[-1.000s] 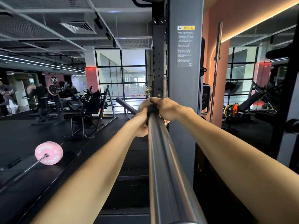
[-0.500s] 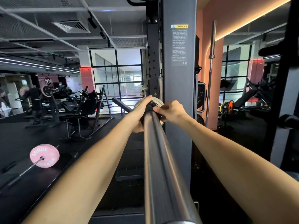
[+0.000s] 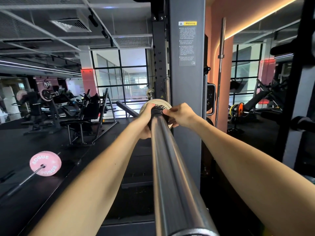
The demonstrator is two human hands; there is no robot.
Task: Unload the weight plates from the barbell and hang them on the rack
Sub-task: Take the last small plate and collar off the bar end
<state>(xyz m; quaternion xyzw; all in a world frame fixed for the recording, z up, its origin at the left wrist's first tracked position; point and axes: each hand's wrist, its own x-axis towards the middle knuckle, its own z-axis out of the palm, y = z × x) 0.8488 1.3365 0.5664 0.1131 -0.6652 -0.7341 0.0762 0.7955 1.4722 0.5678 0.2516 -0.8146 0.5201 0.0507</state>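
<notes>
plate (image 3: 166, 103): pale, small, rigid; likely light, slick; grip rim.
collar (image 3: 157, 110): black, against plate.
left hand (image 3: 147, 120): fingers curled round collar.
right hand (image 3: 181, 114): fingers pinch collar.
barbell (image 3: 167, 167): smooth steel.

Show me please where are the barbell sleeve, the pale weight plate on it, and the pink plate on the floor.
barbell sleeve (image 3: 172, 167), head view, on the upper middle of the steel tube.
pale weight plate (image 3: 159, 101), head view, on its top rim.
pink plate (image 3: 49, 160), head view, on its lettered face.
</notes>
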